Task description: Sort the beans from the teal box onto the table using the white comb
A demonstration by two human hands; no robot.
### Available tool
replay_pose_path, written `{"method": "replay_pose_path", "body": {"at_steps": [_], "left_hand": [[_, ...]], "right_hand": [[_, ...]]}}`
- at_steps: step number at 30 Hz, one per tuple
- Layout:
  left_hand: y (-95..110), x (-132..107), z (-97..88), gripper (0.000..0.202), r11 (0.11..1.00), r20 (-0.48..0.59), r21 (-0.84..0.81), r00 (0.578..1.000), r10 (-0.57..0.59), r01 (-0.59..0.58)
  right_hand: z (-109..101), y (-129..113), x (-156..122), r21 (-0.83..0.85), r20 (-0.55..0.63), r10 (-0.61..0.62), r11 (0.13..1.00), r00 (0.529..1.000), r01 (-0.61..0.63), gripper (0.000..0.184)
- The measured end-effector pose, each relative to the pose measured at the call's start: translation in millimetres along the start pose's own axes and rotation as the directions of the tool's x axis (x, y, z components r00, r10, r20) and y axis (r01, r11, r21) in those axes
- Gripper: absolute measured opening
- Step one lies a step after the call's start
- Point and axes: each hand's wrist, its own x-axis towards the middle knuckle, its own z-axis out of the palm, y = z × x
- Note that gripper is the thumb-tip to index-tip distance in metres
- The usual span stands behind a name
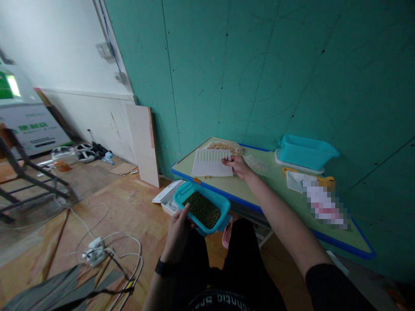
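My left hand [179, 225] grips the near side of a small turquoise plastic container [223, 200], thumb over the rim. Small green beans [202, 210] lie in the container, which I hold just off the table's front edge. With its fingers closed on the right side, my right hand [237, 166] holds a white slotted plastic board [210, 167] over the left part of the table. A row of slots runs along the board's far edge. Behind it spreads a pile of yellowish kernels [231, 148], and a few more lie by its near edge. Scattered white grains [256, 163] are right of my hand.
The table [275, 190] has blue edging and stands against a green wall [227, 77]. A larger turquoise bin [304, 152] sits on a white tray at the right, near a cloth and a blurred packet [324, 205]. Cables and a power strip [95, 252] lie on the floor at left.
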Motion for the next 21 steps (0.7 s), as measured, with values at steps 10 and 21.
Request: {"method": "replay_pose_path", "body": {"at_steps": [10,21], "left_hand": [[-3.5,4.7,-3.7,0.040,0.998,0.051,-0.068,0.999,-0.013,0.016],[-1.6,5.7,-3.0,0.043,0.997,0.028,-0.066,0.999,-0.026,0.028]], "right_hand": [[1.2,1.9,0.0,-0.011,0.027,-0.029,0.999,0.999,0.030,0.049],[0.3,6.4,-2.5,-0.009,0.028,-0.031,0.999,0.999,0.032,0.052]]}}
